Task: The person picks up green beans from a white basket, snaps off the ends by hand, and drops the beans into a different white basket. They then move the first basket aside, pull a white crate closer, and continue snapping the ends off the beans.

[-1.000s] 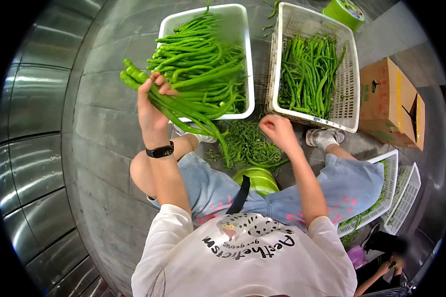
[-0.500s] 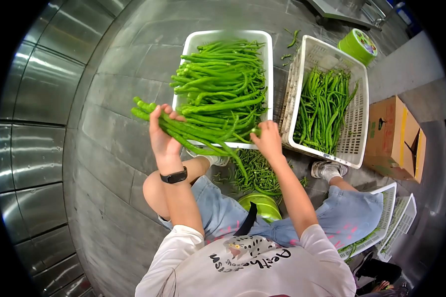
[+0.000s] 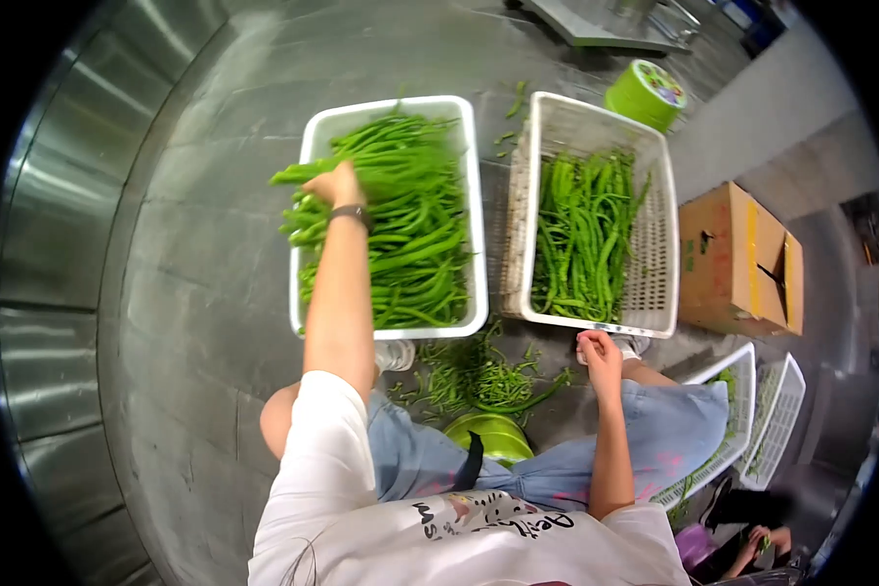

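A bunch of long green chili peppers (image 3: pixel 298 174) is in my left hand (image 3: pixel 334 186), which is closed round its stem end. That hand is over the upper left part of a white tub (image 3: pixel 479 244) heaped with more such peppers, and the bunch lies across the heap. My right hand (image 3: pixel 601 354) is just below the near rim of a white slatted basket (image 3: pixel 672 254). Its fingers are curled together, and whatever they hold, if anything, is hidden. Inside the basket lie other green chili peppers (image 3: pixel 586 234).
Small green stems (image 3: pixel 493 376) are piled on the floor between my feet, by a green stool (image 3: pixel 490 437). A cardboard box (image 3: pixel 737 259) and green drum (image 3: pixel 645 95) flank the basket. White crates (image 3: pixel 776 425) and another person's hand (image 3: pixel 779 540) appear lower right.
My left hand has carried the pepper bunch forward, onto the heap in the tub. My right hand has left the peppers and moved right, towards the basket's near edge. The view has shifted.
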`<state>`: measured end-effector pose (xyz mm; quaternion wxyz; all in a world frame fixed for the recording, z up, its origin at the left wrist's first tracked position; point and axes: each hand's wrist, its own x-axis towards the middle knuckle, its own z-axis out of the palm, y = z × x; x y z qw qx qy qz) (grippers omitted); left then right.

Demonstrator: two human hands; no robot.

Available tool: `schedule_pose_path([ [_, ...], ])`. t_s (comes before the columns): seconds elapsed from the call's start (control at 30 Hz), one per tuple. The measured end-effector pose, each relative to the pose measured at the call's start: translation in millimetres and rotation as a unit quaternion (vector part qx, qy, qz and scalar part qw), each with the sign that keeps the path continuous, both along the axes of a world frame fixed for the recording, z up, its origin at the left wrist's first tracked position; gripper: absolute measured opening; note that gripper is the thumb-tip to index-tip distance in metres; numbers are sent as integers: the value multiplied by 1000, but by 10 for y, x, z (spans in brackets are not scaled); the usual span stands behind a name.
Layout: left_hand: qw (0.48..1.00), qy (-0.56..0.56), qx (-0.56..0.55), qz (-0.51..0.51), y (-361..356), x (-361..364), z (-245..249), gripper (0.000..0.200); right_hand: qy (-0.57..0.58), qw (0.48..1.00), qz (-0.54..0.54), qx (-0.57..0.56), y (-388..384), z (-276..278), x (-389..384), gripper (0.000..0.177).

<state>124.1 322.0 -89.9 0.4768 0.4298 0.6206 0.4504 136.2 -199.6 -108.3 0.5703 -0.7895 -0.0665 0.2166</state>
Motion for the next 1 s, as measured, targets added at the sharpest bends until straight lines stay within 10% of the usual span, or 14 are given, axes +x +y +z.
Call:
schedule_pose_path([
  [0.2,838,424,335,-73,-382,87,-2,109,-90,995,-20,-46,-159,82,790,13],
  [0.33,608,594,499,-168,-214,-2,60,32,-201,958,24,-201,39,-466,1606,15],
  [0.37,586,658,399,-253,-160,-4,78,28,-162,947,76,-266,-15,-820,1854,22],
  [0.47,538,717,290,-334,-102,-90,144,42,-236,789,222,-522,47,-1041,2002,30],
  [0.6,473,699,436,-312,-239,-315,399,50,-321,525,486,-621,-95,-1477,2205,45],
  [0.67,468,658,474,-352,-435,-434,608,46,-215,590,454,-632,-86,-1419,2222,54],
  [0.77,466,593,495,-432,-859,-600,854,45,-6,838,314,-446,-74,-1841,2275,66],
  [1.0,494,440,498,-560,-1574,-774,1134,38,-107,955,79,-264,193,-1529,2154,50],
])
